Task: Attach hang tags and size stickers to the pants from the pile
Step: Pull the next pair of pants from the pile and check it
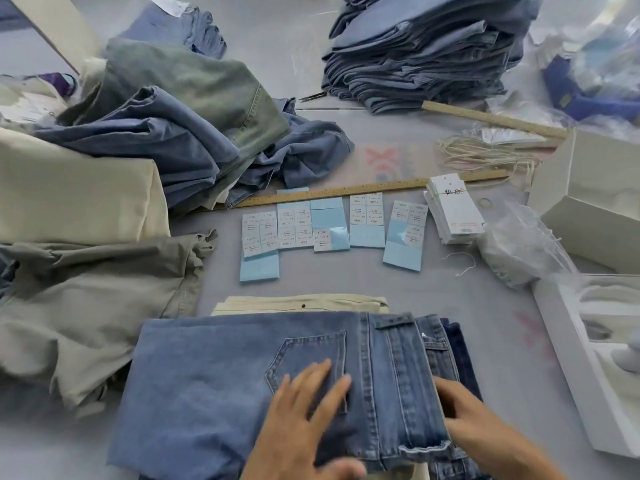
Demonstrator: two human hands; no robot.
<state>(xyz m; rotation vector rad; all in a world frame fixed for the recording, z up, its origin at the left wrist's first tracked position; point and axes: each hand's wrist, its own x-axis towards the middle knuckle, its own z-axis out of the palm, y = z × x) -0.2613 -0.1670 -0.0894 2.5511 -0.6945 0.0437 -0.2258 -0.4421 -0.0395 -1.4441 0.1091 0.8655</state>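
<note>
The folded blue jeans, back pocket up on the surface, are pressed by the left hand with spread fingers, while the waistband edge is gripped by the right hand; the size stickers' print is unreadable.

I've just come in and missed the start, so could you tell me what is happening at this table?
A person is working on folded blue jeans at the near edge of the table. The left hand lies flat over the back pocket, while the right hand is at the waistband edge; its fingertips are hidden. Size sticker sheets and a stack of hang tags wait beyond, untouched. Unsorted pants lie left, a folded stack behind.
</note>
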